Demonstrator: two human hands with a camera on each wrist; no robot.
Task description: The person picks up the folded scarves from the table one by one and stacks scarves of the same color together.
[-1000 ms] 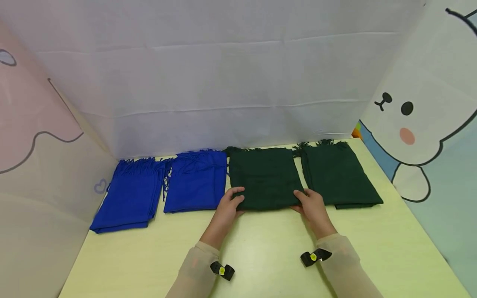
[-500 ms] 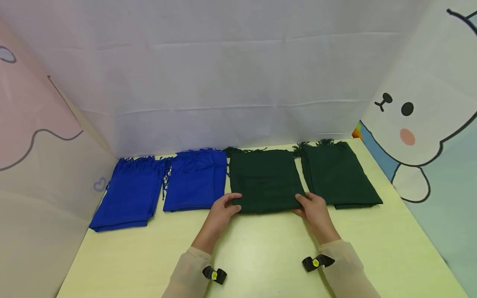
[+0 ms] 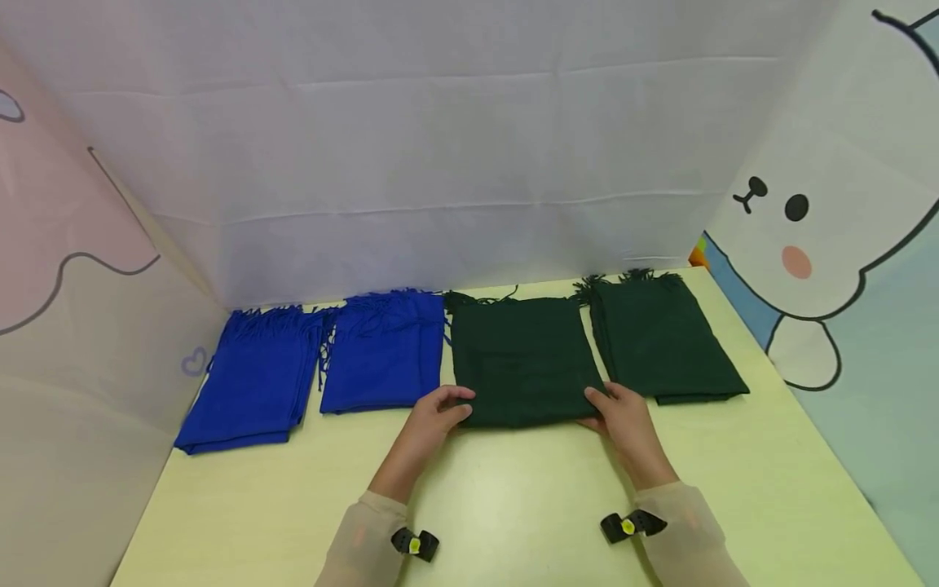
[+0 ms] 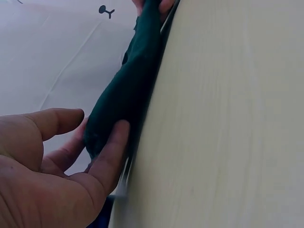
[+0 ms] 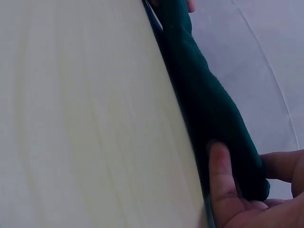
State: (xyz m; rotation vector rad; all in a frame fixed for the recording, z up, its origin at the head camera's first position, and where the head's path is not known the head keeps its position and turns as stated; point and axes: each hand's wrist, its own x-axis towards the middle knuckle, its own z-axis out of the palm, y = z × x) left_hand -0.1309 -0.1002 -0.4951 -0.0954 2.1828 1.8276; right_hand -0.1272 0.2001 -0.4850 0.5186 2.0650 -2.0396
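A folded dark green fringed scarf (image 3: 522,359) lies third from the left in a row, its fringe toward the back wall. My left hand (image 3: 431,417) holds its front left corner. At the front right corner, my right hand (image 3: 623,420) grips it, thumb on top and fingers beneath. Seen from the left wrist, the scarf's thick folded front edge (image 4: 126,85) runs between both hands, close over the table. In the right wrist view, the right hand (image 5: 251,204) has fingers on both sides of that edge.
Left of it lie two folded blue fringed scarves, the outer one (image 3: 253,383) and the inner one (image 3: 385,350). A second dark green scarf (image 3: 663,338) lies close on the right. The pale table (image 3: 513,505) meets a white cloth wall (image 3: 455,155) behind.
Both hands have drawn the held scarf's front edge a little toward the person. The hands now stand slightly farther apart. The other scarves stay where they were.
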